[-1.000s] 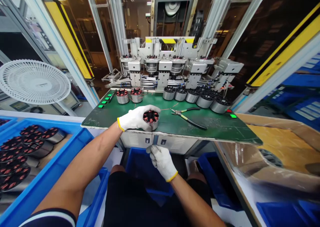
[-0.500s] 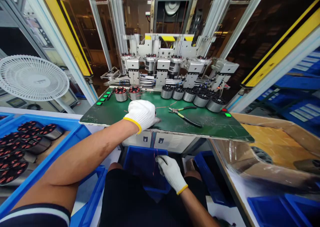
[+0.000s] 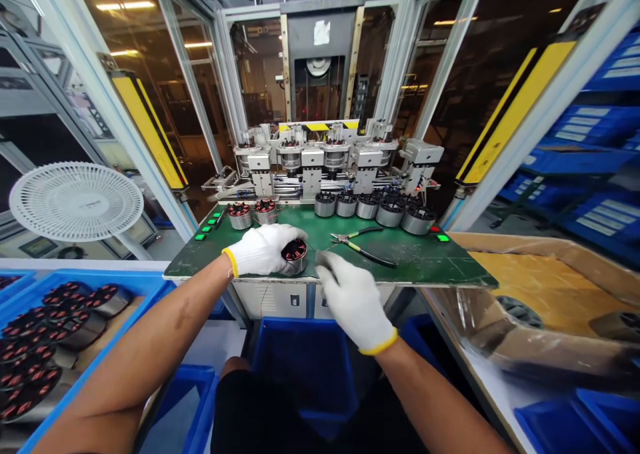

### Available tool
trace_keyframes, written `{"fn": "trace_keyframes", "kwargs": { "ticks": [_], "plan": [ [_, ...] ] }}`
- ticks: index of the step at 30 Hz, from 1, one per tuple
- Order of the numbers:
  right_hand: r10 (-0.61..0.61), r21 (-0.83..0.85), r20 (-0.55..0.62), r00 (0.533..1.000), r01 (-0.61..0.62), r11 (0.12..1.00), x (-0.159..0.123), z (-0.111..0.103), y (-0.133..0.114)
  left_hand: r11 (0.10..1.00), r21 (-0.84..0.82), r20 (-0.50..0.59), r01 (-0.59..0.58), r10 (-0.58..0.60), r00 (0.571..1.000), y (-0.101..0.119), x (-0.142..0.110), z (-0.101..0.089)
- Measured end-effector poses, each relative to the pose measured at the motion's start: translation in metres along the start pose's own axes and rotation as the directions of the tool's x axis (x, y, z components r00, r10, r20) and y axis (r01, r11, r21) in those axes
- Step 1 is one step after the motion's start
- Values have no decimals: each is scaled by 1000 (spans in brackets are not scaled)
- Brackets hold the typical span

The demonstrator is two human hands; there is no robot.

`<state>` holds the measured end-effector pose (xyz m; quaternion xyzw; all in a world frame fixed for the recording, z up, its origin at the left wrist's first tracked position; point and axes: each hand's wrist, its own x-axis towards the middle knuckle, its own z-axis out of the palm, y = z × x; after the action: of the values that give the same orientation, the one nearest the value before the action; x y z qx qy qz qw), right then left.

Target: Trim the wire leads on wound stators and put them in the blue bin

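At the front edge of the green bench, my gloved left hand is wrapped round a motor stator with red-copper windings and a steel shell. My gloved right hand is just right of it, fingers curled together. Its fingertips are blurred, and what they hold, if anything, is hidden. Thin wire shows between the hands. Green-and-black cutting pliers lie open beyond my right hand. Two wound stators stand at the back left of the bench, and several stators without visible copper line the back right.
Behind the green bench stands a winding machine. A blue crate of wound stators and a white fan are at left. Below the bench is a blue bin; at right, a plastic-lined carton.
My right hand has risen from above the blue bin, where a copper wire hung beside it, to the bench edge. My left hand has turned, exposing the stator's windings. The view has tilted up.
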<state>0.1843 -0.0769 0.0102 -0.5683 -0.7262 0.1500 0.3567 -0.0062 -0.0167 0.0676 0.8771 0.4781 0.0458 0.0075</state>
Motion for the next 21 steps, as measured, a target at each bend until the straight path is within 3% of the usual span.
{"fn": "trace_keyframes", "kwargs": {
  "ticks": [3, 6, 9, 13, 17, 21],
  "plan": [
    [7, -321, 142, 990, 40, 946, 19, 19, -8, 999, -40, -17, 0, -1, 1000, 0, 0, 1],
    [-80, -435, 192, 978, 158, 887, 27, 25, 0, 993, -110, -4, -36, 36, 999, -4, 1, 0],
    [-129, -465, 268, 955, 246, 850, 24, 14, 14, 985, -159, 18, -71, 75, 997, -9, 2, 0],
    [-92, -537, 330, 940, 267, 801, 20, -17, 20, 977, -195, 7, -88, 91, 996, -11, 3, 1],
    [-177, -653, 293, 940, 332, 681, 34, -50, -8, 980, -193, 16, -38, 42, 999, -5, 5, -1],
    [-369, -666, 304, 878, 473, 576, 59, -61, -52, 981, -145, 23, 127, -125, 992, 9, 12, 4]
  ]
}}
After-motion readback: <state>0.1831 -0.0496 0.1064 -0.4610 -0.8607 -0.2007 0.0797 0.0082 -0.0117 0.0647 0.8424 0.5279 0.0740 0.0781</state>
